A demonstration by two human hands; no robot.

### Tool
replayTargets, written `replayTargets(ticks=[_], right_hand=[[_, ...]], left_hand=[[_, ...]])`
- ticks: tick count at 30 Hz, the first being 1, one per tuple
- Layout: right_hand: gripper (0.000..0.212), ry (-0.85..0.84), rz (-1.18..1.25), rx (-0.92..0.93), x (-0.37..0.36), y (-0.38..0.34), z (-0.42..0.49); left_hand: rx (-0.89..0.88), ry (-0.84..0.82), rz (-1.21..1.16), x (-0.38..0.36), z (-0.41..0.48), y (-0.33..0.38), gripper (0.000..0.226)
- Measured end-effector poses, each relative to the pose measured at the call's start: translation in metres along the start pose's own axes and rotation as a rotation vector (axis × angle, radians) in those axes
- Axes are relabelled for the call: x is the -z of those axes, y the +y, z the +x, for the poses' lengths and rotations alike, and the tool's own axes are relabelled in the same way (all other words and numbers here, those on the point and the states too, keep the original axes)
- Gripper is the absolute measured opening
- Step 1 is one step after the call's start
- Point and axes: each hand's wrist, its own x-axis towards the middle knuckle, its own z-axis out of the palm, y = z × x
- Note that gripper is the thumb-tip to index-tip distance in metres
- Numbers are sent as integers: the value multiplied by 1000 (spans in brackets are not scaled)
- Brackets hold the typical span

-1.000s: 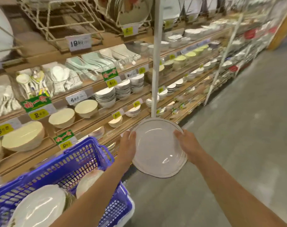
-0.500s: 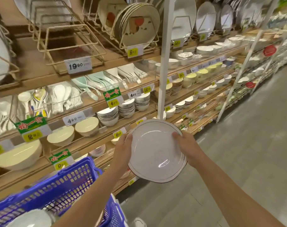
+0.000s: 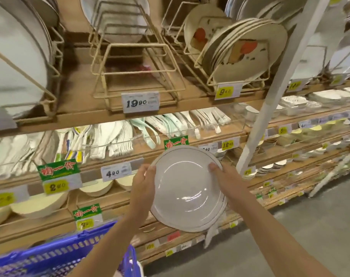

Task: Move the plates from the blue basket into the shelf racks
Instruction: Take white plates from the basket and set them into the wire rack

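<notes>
A white plate point(image 3: 185, 188) with a thin dark rim line is held up in front of the shelves, tilted toward me. My left hand point(image 3: 143, 183) grips its left edge and my right hand point(image 3: 229, 181) grips its right edge, thumb on the rim. Only the rim of the blue basket point(image 3: 56, 256) shows at the bottom left; its contents are out of view. On the top shelf above stands a cream wire rack point(image 3: 138, 62) with open front slots and one white plate at its back.
Beside that rack, another wire rack point(image 3: 240, 50) holds several patterned plates, and large white plates point(image 3: 16, 56) stand at the far left. Lower shelves carry spoons, bowls and price tags. A white upright post point(image 3: 270, 86) crosses the shelving on the right. Grey aisle floor lies to the right.
Both hands have lifted the plate higher, toward the shelves. My view has tilted up, so the top racks fill the frame and the basket has dropped to the bottom edge.
</notes>
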Motion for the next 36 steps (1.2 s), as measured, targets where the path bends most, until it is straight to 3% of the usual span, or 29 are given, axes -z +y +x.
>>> replayTargets(ticks=[4, 9, 12, 15, 20, 24, 28, 30, 32, 34, 36], right_hand=[[28, -94, -57, 82, -10, -29, 16], [21, -482, -90, 172, -2, -72, 30], [19, -621, -181, 278, 6, -109, 38], [21, -727, -225, 429, 8, -155, 45], [15, -878, -334, 516, 9, -201, 48], [18, -822, -228, 673, 18, -198, 40], [20, -695, 119, 755, 28, -195, 28], [21, -646, 247, 763, 33, -196, 27], [21, -631, 272, 831, 35, -198, 26], [18, -589, 208, 950, 41, -203, 26], [18, -478, 40, 1174, 57, -214, 27]], left_hand=[[-74, 100, 24, 18, 16, 25, 24], [-258, 155, 167, 45, 23, 68, 21], [-296, 188, 203, 53, 19, 96, 18], [-382, 124, 186, 53, 11, 133, 14], [-572, 5, 433, 49, 4, 193, 17], [-480, -37, 372, 52, -6, 218, 21], [-253, -219, 108, 71, -33, 199, 37], [-151, -292, 129, 68, -47, 188, 34], [-166, -236, 208, 58, -51, 185, 21], [-226, -98, 241, 51, -48, 195, 23], [-340, 16, 309, 51, -45, 213, 23]])
